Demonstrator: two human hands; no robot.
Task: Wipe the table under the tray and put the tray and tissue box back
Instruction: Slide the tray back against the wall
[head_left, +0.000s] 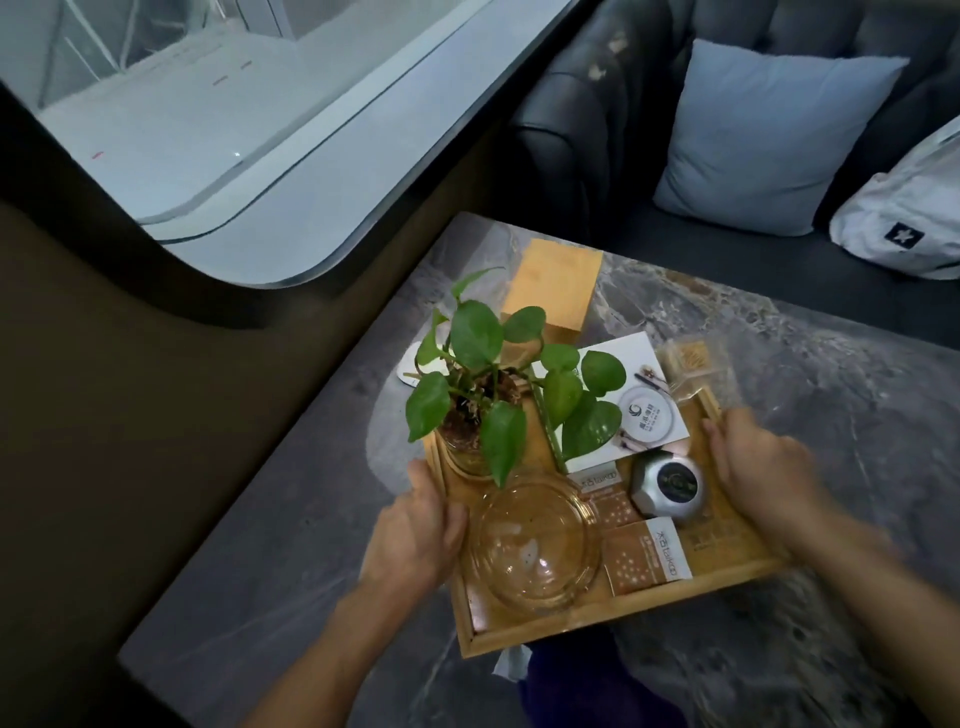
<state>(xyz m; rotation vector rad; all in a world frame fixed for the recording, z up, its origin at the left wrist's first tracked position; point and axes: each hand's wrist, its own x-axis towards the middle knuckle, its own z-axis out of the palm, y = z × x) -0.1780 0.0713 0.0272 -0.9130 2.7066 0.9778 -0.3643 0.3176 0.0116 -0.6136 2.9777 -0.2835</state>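
A wooden tray (550, 631) sits over the grey marble table (810, 374). My left hand (415, 535) grips its left rim and my right hand (763, 467) grips its right rim. The tray carries a potted green plant (483, 384), a clear glass bowl (535, 545), a silver gadget (667, 483), a white card (613, 395) and small brown packets (647, 556). A wooden tissue box (553, 283) stands on the table just beyond the tray. A crumpled tissue (511, 665) peeks out under the tray's near edge. The right hand is blurred.
A dark sofa (571, 130) with a light blue cushion (763, 135) and a white bag (904, 218) runs behind the table. A glass-edged opening (234, 156) lies to the left. A white coaster (410, 364) rests left of the plant. Dark blue fabric (582, 675) shows below the tray.
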